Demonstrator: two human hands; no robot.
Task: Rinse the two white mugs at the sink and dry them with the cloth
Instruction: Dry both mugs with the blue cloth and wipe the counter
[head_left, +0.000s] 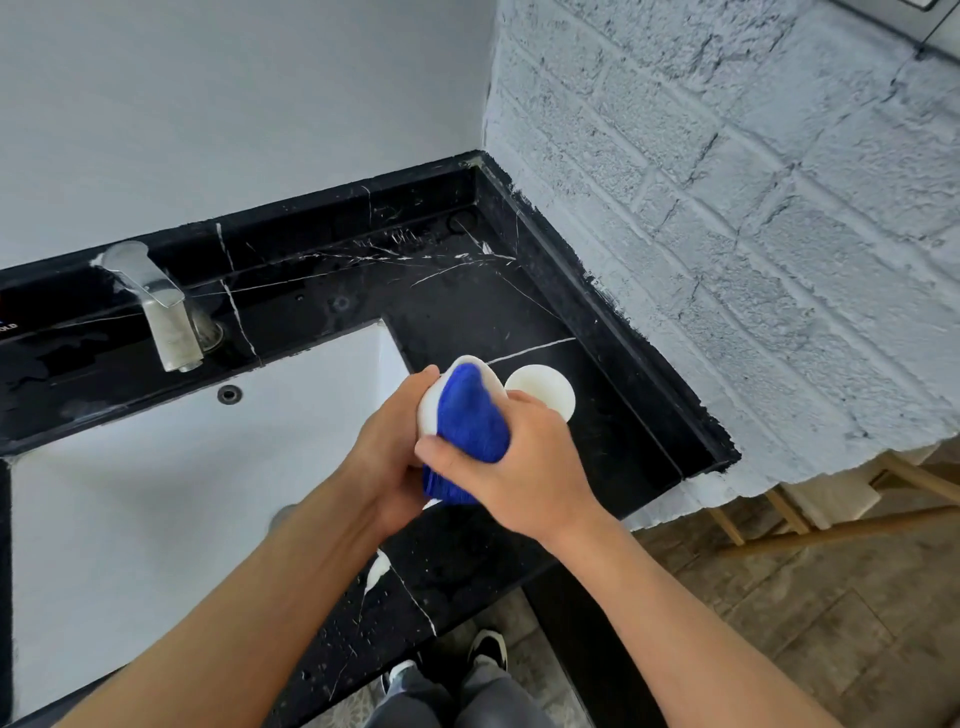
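Note:
My left hand (387, 452) grips a white mug (431, 410) from its left side, holding it above the counter's edge beside the sink. My right hand (524, 467) clutches a blue cloth (470, 421), which is stuffed into the mug's mouth and hangs below my fingers. A second white mug (545, 392) stands on the black counter just behind my right hand, partly hidden by it. The white sink basin (156, 493) lies to the left.
A silver faucet (161, 306) stands behind the basin; no water shows running. The black marble counter (467, 291) ends at a raised rim along the white brick wall (753, 234) on the right. Wet patches lie left of the faucet. Wooden floor lies below right.

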